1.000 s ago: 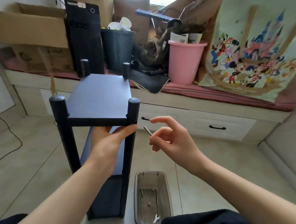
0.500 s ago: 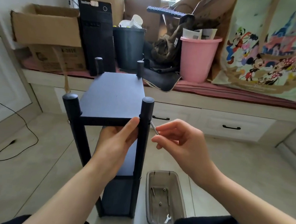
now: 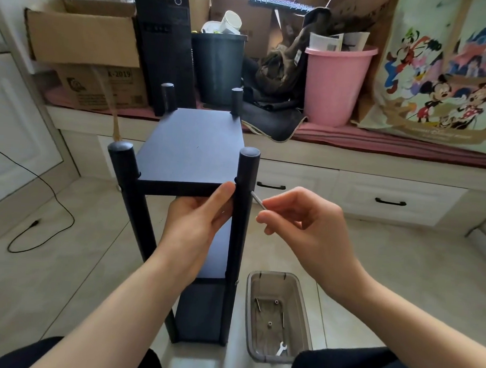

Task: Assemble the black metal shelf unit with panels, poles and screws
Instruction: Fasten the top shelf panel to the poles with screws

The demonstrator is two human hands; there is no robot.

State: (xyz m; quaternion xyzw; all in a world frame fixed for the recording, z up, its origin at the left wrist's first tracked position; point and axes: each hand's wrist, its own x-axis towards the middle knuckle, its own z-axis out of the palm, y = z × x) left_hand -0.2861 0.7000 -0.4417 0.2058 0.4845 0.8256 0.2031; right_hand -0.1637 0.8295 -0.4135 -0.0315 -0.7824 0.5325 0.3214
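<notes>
The black shelf unit stands upright on the floor, its top panel point(image 3: 193, 150) held between black poles. My left hand point(image 3: 197, 221) grips the front edge of that panel from below, thumb up against the edge beside the front right pole point(image 3: 243, 200). My right hand point(image 3: 299, 223) pinches a thin silver screw point(image 3: 257, 200) between thumb and forefinger. The screw's tip touches the right side of that pole, just below panel level. A lower panel point(image 3: 218, 255) shows behind my left wrist.
A brownish plastic tray point(image 3: 302, 322) sits on the floor right of the shelf with a few screws, nuts and a small wrench point(image 3: 281, 349). Behind runs a low bench with drawers, cardboard boxes point(image 3: 83, 32), a black bin point(image 3: 217, 67) and a pink bucket point(image 3: 337, 84). A cable point(image 3: 52, 199) lies at left.
My right hand has carried the screw leftward until its tip meets the front right pole. The left hand keeps its hold on the panel. The view has shifted closer to the shelf.
</notes>
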